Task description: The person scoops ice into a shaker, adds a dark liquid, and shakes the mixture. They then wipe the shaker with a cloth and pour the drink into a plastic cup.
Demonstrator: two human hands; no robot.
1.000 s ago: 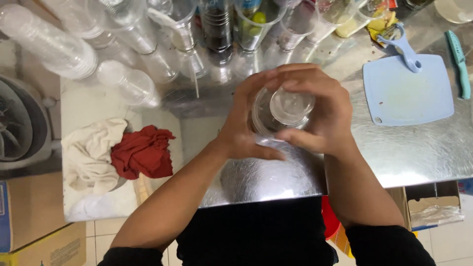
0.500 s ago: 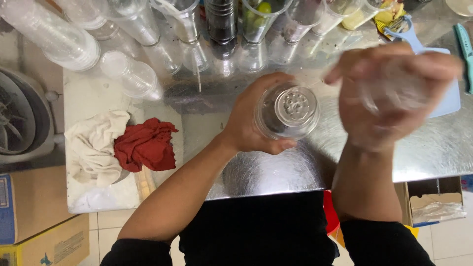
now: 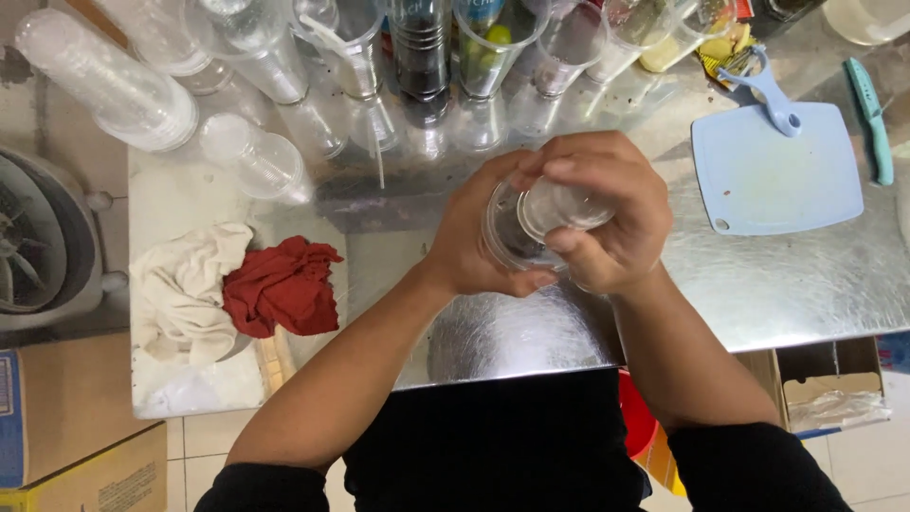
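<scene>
1. Head view: left hand wraps a clear plastic cup, fingers curled tight; right hand pinches a second clear cup at its mouth.
2. Cups are tipped, open ends facing the camera, above the steel bench.
3. Right hand, out to the side half a second ago, is back on the cups.

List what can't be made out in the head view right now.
- Clear cup: both hands wrap it; left hand and right hand hide its sides, contents unclear.
- Fan: cut by left edge.
- Bottles: tops cut by top edge.
- Knife: tip near right edge, small.
</scene>
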